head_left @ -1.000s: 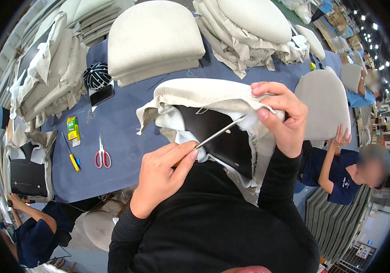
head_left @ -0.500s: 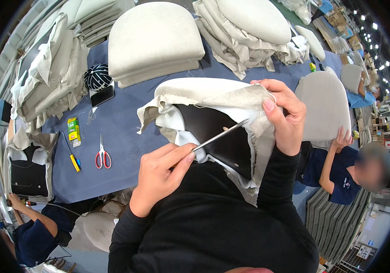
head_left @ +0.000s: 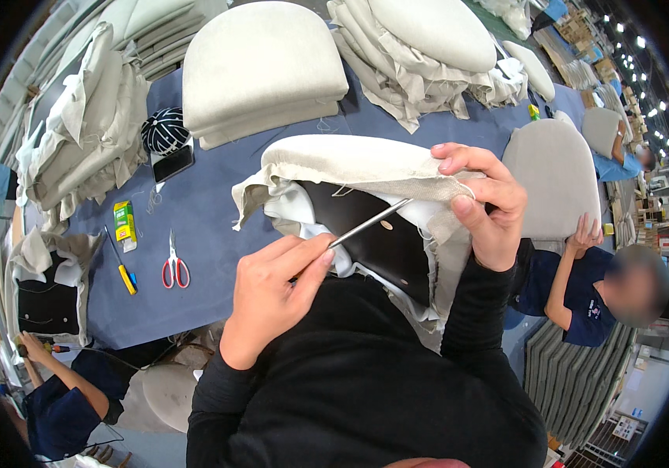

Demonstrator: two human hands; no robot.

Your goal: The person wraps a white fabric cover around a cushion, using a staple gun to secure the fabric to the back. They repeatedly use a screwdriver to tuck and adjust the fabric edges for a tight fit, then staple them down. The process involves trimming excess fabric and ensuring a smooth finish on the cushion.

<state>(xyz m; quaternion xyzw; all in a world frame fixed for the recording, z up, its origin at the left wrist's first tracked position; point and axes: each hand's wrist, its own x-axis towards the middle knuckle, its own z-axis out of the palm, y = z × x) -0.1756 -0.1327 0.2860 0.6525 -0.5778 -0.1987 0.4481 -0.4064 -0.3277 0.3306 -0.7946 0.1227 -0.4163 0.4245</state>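
A seat cushion (head_left: 381,226) with a dark underside is tilted up before me, wrapped in loose beige fabric (head_left: 350,168) with white lining at its edges. My left hand (head_left: 276,292) is closed on a slim metal rod-like tool (head_left: 373,221), whose far end reaches the folded fabric edge. Any handle is hidden in the palm. At the cushion's upper right, my right hand (head_left: 490,204) pinches the beige fabric between thumb and fingers. A loose thread loop (head_left: 342,190) shows below the fabric edge.
On the blue table (head_left: 209,203) lie red-handled scissors (head_left: 176,261), a yellow-handled screwdriver (head_left: 125,273), a yellow-green box (head_left: 124,225) and a phone (head_left: 173,163). Cushion stacks (head_left: 264,74) stand behind. One co-worker (head_left: 576,288) holds a cushion at right; another (head_left: 69,398) works at lower left.
The rod's tip has shifted slightly left and up. My right hand has drawn the fabric flap flatter along the cushion's upper edge, and a thread loop now shows beneath it.
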